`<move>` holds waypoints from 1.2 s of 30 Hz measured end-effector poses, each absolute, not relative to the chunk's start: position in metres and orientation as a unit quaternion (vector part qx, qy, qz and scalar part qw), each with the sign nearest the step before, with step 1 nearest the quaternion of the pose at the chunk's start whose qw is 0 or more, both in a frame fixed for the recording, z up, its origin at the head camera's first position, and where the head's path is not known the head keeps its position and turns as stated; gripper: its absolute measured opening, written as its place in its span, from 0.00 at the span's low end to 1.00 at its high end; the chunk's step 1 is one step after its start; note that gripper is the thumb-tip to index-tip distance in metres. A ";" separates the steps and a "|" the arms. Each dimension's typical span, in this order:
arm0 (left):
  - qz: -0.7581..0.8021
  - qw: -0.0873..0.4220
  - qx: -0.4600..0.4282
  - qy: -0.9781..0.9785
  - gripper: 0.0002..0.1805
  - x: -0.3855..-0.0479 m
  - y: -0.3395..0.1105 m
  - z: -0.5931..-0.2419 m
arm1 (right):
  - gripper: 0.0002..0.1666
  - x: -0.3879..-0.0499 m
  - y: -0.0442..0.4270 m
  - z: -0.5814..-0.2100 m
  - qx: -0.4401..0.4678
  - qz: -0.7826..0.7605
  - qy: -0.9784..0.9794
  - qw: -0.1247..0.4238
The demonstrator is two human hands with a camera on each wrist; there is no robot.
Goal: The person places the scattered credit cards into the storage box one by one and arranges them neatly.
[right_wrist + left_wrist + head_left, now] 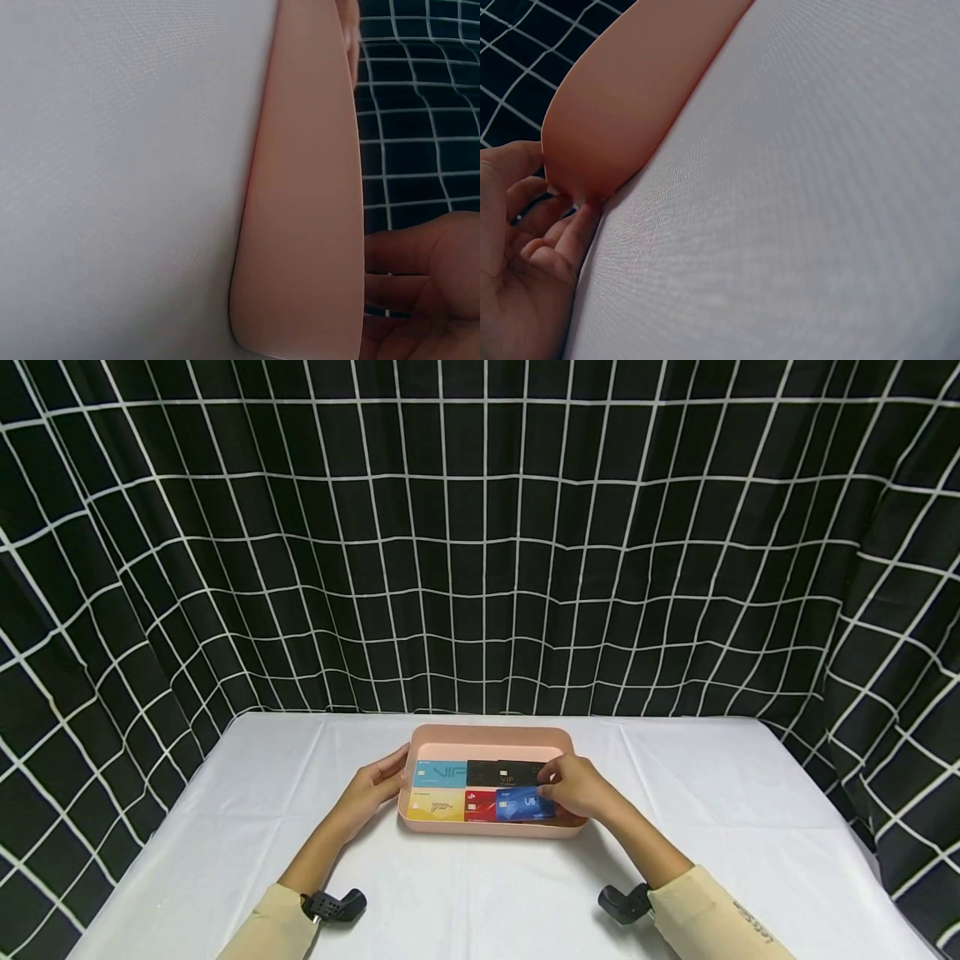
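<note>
A pink tray lies on the white-covered table with several bank-style cards in it. In the back row are a light-blue VIP card and two overlapping black cards. A yellow card, a red card and a blue VIP card form the front row. The blue card sits slightly askew, overlapping the red one. My right hand pinches its upper right corner, with a fingertip beside the black card. Against the tray's outer left wall rests my left hand; its fingers touch rim and corner.
White cloth covers the table around the tray. A black curtain with a white grid hangs behind and at both sides. Each wrist wears a black camera mount, the left one and the right one.
</note>
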State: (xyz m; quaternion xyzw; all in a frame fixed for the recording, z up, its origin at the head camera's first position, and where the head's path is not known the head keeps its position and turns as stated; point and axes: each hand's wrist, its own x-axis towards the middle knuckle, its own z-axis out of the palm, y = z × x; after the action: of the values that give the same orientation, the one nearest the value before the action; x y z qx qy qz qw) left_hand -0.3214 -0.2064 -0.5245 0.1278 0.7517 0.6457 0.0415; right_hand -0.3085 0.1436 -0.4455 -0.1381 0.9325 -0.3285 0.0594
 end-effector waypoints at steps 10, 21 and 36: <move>0.652 0.044 0.137 0.744 0.32 -0.321 -0.208 -0.525 | 0.12 -0.306 0.141 -0.443 -0.147 -0.287 0.946 0.042; 0.647 0.043 0.131 0.750 0.32 -0.321 -0.207 -0.526 | 0.13 -0.302 0.138 -0.444 -0.150 -0.263 0.953 0.019; 0.651 0.063 0.112 0.748 0.34 -0.324 -0.215 -0.515 | 0.13 -0.298 0.135 -0.432 -0.186 -0.284 0.941 -0.002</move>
State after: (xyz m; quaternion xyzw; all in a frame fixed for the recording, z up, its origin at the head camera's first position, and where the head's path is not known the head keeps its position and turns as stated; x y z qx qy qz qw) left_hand -0.3243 -0.2148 -0.5148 0.1120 0.7479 0.6513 0.0629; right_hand -0.2976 0.1346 -0.4316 -0.1860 0.9406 -0.2840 -0.0022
